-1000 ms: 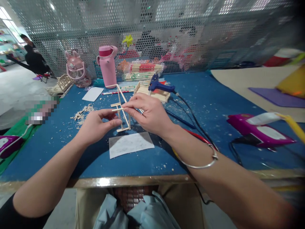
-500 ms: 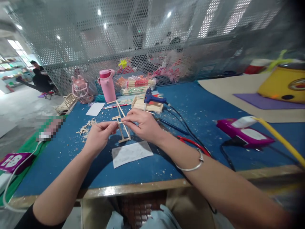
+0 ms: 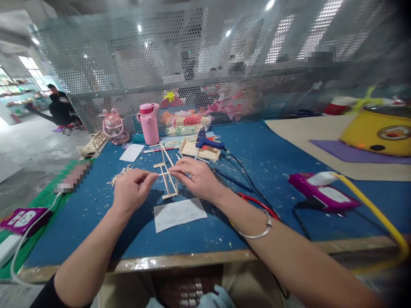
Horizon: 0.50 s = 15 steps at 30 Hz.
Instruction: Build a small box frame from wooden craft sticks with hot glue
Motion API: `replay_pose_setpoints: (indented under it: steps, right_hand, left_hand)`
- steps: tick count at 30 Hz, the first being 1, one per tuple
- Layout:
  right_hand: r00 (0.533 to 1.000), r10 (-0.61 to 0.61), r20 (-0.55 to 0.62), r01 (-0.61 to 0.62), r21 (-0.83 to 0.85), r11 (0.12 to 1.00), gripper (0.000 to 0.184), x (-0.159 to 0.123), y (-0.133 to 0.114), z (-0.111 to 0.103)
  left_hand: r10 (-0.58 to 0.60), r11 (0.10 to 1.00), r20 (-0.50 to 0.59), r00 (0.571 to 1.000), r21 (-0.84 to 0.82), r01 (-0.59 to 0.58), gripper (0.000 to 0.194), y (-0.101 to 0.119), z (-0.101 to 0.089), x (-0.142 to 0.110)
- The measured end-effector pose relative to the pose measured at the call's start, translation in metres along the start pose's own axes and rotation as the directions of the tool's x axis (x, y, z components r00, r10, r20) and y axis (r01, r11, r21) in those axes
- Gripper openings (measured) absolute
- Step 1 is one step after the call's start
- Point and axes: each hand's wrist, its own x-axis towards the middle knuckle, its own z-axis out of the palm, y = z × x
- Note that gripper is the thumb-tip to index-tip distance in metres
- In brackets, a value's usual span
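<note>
- Stick frame (image 3: pixel 170 196): a slender assembly of pale sticks, standing on the blue surface (image 3: pixel 205 233) beyond the paper sheet.
- Short stick (image 3: pixel 163 174): held crosswise at the frame; whether it touches the frame cannot be told.
- Hands: left (image 3: pixel 132 188), thumb and forefinger pinched on the stick's left end; right (image 3: pixel 198 177), thumb and fingertips closed on its right end.
- Paper sheet (image 3: pixel 180 214): near side of the frame, with faint marks too indistinct to read.
- Left: wood offcuts (image 3: pixel 121 173); beyond them, a white card (image 3: pixel 132 152).
- Far right of the frame: blue glue gun (image 3: pixel 209 143) on a stick-built tray (image 3: pixel 192 150).
- Far side: pink bottle (image 3: pixel 150 128), eared bottle (image 3: pixel 114 130) and packaged sticks (image 3: pixel 189 124).
- Right: magenta power strip (image 3: pixel 330 197); beyond it, a yellow pot (image 3: pixel 372 130) bearing an oval label (image 3: pixel 393 132), its lettering too small to read.
</note>
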Motion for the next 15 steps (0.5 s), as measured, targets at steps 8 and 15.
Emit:
replay_pose_setpoints:
  steps: [8, 15]
  right_hand:
    - [0.999, 0.037, 0.037, -0.038, 0.023, 0.999, 0.018, -0.003, -0.002, -0.007]
    - [0.991, 0.082, 0.105, -0.081, -0.020, 0.997, 0.023, -0.009, -0.008, -0.014]
  left_hand:
    - [-0.177, 0.963, 0.252, 0.951, -0.157, 0.221, 0.026, -0.006, 0.008, 0.006]
    - [-0.106, 0.960, 0.254, 0.961, -0.224, 0.166, 0.015, -0.019, 0.014, -0.014]
